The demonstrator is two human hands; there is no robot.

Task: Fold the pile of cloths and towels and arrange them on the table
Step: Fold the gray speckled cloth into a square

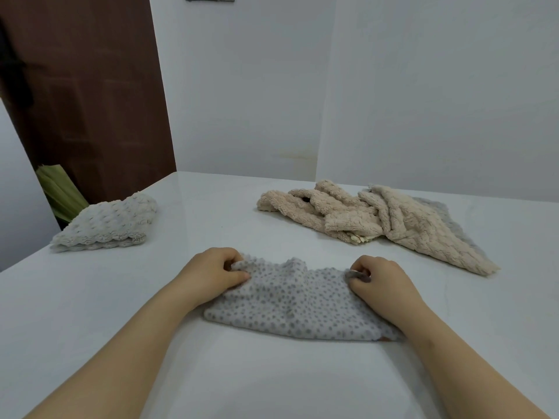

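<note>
Fold in progress on spotted cloth, lying at the middle of the table, toward its near edge.

Hands: left hand pinches the cloth's far-left corner between thumb and curled fingers. Right hand pinches the far-right corner the same way, where a darker grey scrap shows at the fingertips. The far edge between the hands sags and puckers, while the near edge lies flat on the table.

Judgement: one cloth done, this one mid-fold, and most of the pile is not yet started. The next move probably brings the two pinched corners over to meet the near edge. That calls for both hands travelling together and level so the corners land square, then a flat press to set the crease.

Materials:
- Spotted cloth: pale grey plush with small darker raised dots, soft and limp, roughly oblong.
- Folded cloth: near the table's left edge, whitish, bubbly pile, a compact thick wedge.
- Beige towels: toward the far right corner, fleecy, rumpled and twisted together, unfolded.
- Grey cloth: partly under the beige towels, only its edge visible.
- Table: white, smooth, slightly glossy.
</note>
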